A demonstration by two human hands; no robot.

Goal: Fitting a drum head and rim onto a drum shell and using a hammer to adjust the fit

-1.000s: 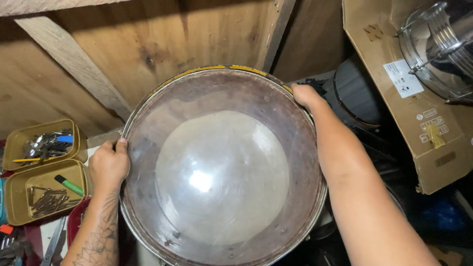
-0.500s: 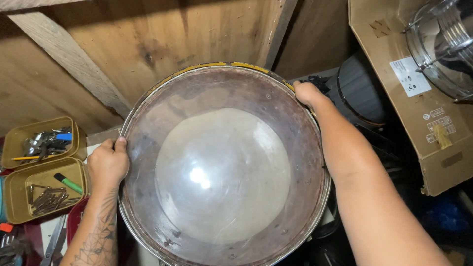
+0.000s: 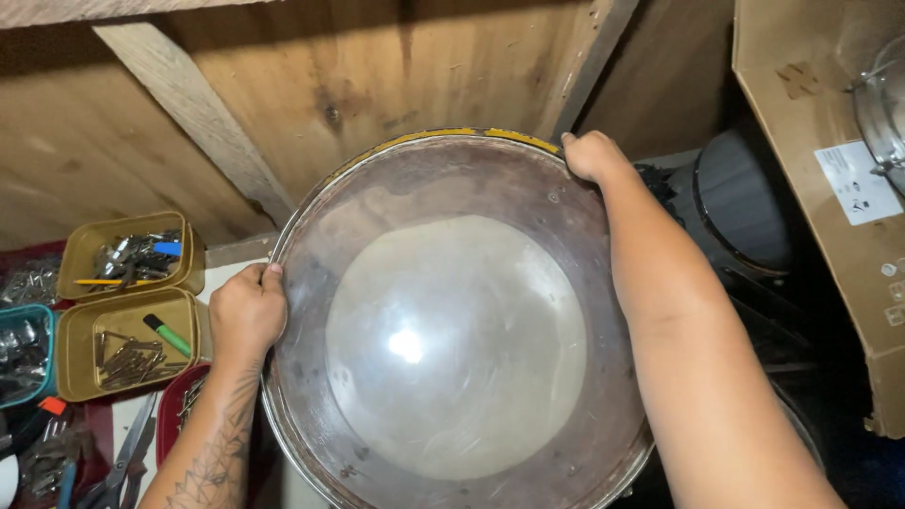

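Your two hands hold a large round drum (image 3: 452, 330) by its rim, seen from directly above; the drum serves here as the reference landmark. Its clear head shows a pale circular patch at the centre and a bright glint of light, and a metal hoop with a yellow edge runs around it. The drum fills the middle of the view, in front of a slanted wooden wall (image 3: 377, 85).

Your left hand (image 3: 247, 311) grips the drum's left edge, fingers curled over the hoop and thumb lying on the rim. Your right hand (image 3: 592, 155) is closed over the drum's upper right edge, the forearm crossing its right side.

Left of the drum sit two mustard-coloured trays: the upper tray (image 3: 127, 254) holds metal parts, and the lower tray (image 3: 127, 339) holds small metal pieces and a green marker (image 3: 166, 335). Further left of the drum is a teal tray (image 3: 26, 353). Below the trays, at the drum's lower left, lie scissors (image 3: 123, 462). Right of the drum stands a dark cylindrical drum shell (image 3: 745, 203), and beyond it a cardboard box (image 3: 830, 188).
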